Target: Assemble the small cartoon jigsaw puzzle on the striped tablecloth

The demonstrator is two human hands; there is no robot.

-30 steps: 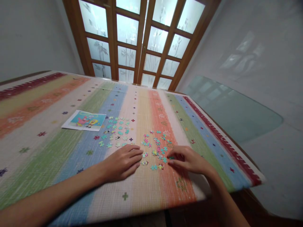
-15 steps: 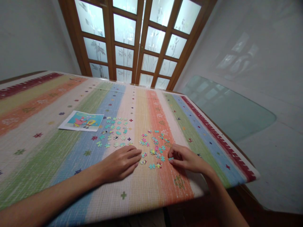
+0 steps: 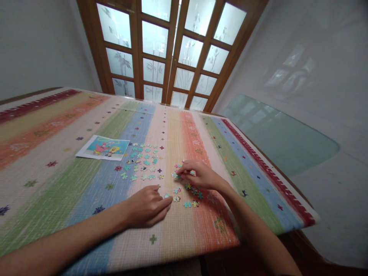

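My left hand (image 3: pixel 149 207) rests on the striped tablecloth, its fingers partly bent and apart. Close to its fingertips lies a small teal jigsaw piece (image 3: pixel 166 196), with a pale patterned piece (image 3: pixel 176 199) just right of them. Over the loose pile, my right hand (image 3: pixel 198 174) has its thumb and fingers pinched together at a teal jigsaw piece (image 3: pixel 174 175). The hand hides part of the pile; several pieces (image 3: pixel 198 193) show below it. Left of the pile, more jigsaw pieces (image 3: pixel 146 156) lie spread out in rough rows.
A paper picture (image 3: pixel 105 148) of cartoon characters lies left of the rows, slightly creased. The striped tablecloth (image 3: pixel 178 234) covers the table, whose near edge runs below my hands. Glazed wooden doors (image 3: pixel 169 57) stand behind the table, and a wall is at the right.
My right hand has moved left and away from me, from the pile's right side to its upper left. My left hand's fingers have bent and spread. The view has shifted slightly.
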